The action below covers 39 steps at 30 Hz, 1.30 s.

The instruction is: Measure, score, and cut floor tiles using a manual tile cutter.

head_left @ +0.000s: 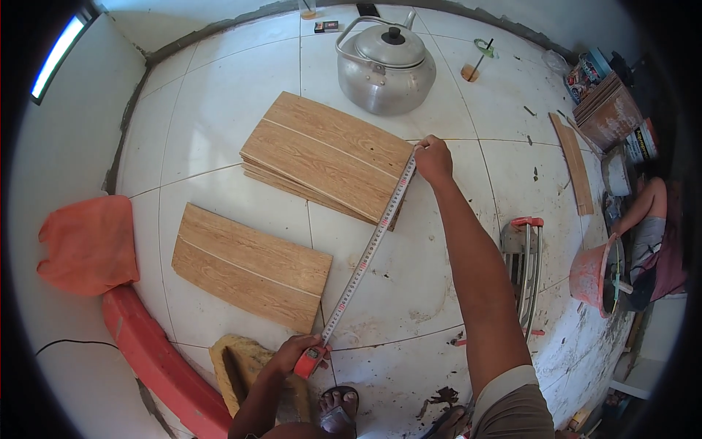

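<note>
Tape measure, red case (312, 358) with a long white marked blade (365, 252), ran straight from 2 o'clock down to 7 (clock centred on the view, 12 at the far side). Left grip (295, 353), at 7, was closed around the case. Right grip (434, 159), at 2, pinched the blade's far end at the 3 o'clock corner of a stack of flat brown wood-grain boards (325, 150). Fingers covered the tip; couldn't tell if it was seated on the edge.

Stack sat at 11. Blade followed its short side, then carried on over the white tiled floor (409, 285), passing near a single brown wood-grain board (252, 267) at 8, not touching it.

My take on doing it well: tip dead on the corner, blade flat, taut and parallel to the edge, since any skew would have read long. Best read was where the top board's edge ended, eye square above; a slanted look risked parallax. Lower boards stuck out unevenly, so top board only as reference. Light tension from the left was enough; a hard pull could have dragged the tip off. Silver metal kettle (386, 77) at 12:30 was clear of the blade.
</note>
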Each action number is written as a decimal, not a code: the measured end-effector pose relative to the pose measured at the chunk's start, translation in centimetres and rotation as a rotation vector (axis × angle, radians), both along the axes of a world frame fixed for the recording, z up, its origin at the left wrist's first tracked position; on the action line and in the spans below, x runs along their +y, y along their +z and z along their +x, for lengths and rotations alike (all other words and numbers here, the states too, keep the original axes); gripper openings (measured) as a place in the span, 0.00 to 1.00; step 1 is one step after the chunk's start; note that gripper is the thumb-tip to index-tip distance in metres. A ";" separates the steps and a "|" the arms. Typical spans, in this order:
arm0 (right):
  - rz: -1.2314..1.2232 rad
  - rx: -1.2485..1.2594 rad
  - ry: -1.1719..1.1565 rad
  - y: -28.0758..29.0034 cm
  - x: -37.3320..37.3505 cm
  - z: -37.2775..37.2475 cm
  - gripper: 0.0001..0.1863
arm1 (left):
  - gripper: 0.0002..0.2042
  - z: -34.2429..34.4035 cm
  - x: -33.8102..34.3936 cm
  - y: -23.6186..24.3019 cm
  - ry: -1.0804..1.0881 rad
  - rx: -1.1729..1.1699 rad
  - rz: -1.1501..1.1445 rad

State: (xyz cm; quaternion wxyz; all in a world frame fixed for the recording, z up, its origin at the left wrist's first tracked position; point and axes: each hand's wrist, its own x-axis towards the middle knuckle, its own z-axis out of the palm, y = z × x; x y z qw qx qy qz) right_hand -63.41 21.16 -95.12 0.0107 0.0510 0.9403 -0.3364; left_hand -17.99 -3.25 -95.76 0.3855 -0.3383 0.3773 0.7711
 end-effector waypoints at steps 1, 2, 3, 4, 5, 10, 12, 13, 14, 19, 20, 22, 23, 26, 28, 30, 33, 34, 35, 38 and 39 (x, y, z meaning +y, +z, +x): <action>0.001 -0.002 -0.001 -0.1 0.1 0.0 0.10 | 0.21 0.0 0.0 0.0 0.002 -0.005 -0.003; 0.001 -0.005 -0.002 -0.1 0.1 0.0 0.09 | 0.21 -0.1 0.1 -0.1 0.004 -0.010 -0.005; 0.001 -0.007 -0.002 -0.1 0.2 0.0 0.09 | 0.21 -0.1 0.0 0.0 0.003 -0.011 -0.004; 0.000 -0.008 -0.001 -0.1 0.1 0.0 0.09 | 0.21 -0.1 -0.1 0.0 -0.003 -0.010 -0.006; -0.003 -0.004 -0.006 0.0 0.0 0.1 0.09 | 0.21 0.0 -0.1 0.1 -0.009 -0.009 -0.007; -0.011 -0.018 0.001 -0.1 -0.1 -0.2 0.10 | 0.22 0.2 -0.1 0.0 0.020 -0.014 -0.028; -0.019 -0.026 -0.017 -0.4 -0.1 -0.4 0.11 | 0.22 0.1 0.1 0.1 0.018 -0.014 -0.034; -0.015 -0.021 -0.023 -1.3 0.9 -0.9 0.11 | 0.22 -0.1 0.4 0.0 0.019 -0.015 -0.024; -0.040 0.023 -0.012 -2.1 1.9 -1.5 0.10 | 0.22 -0.1 0.6 0.0 0.021 -0.016 -0.014; -0.583 0.039 -0.049 2.0 4.4 3.3 0.06 | 0.20 1.4 2.7 0.4 0.035 0.144 -0.147; -0.648 0.030 -0.009 2.6 5.1 5.4 0.06 | 0.20 1.5 3.1 0.4 -0.015 0.281 -0.293; -0.712 -0.156 0.053 2.1 6.0 11.2 0.05 | 0.22 2.0 4.0 1.0 -0.054 0.332 -0.403; -0.742 -0.276 0.058 2.3 5.0 15.2 0.04 | 0.26 2.4 4.6 1.5 -0.089 0.369 -0.521; -0.898 -0.572 0.196 -0.4 5.1 27.3 0.07 | 0.36 2.5 6.4 3.5 -0.189 0.457 -0.893; -0.712 -0.928 0.363 0.3 5.8 33.6 0.15 | 0.39 2.6 7.4 4.6 -0.228 0.486 -1.028; -0.276 -0.576 0.771 5.0 8.7 37.5 0.21 | 0.41 3.6 7.7 3.8 -0.230 0.586 -1.286; -0.107 -0.655 0.839 9.9 16.9 39.8 0.24 | 0.37 6.5 6.1 1.0 -0.216 0.885 -1.697; -0.015 -0.656 0.800 11.6 20.5 40.8 0.24 | 0.31 6.7 7.5 3.0 -0.273 0.867 -1.712; 0.071 -0.667 0.753 13.3 24.0 42.1 0.24 | 0.25 6.5 8.6 5.7 -0.332 0.858 -1.733; 0.142 -0.436 0.545 15.7 32.3 44.9 0.21 | 0.25 4.7 9.9 7.0 -0.483 1.081 -1.565; 0.146 -0.451 0.359 17.2 34.9 46.2 0.20 | 0.25 3.3 11.3 7.6 -0.515 1.147 -1.511</action>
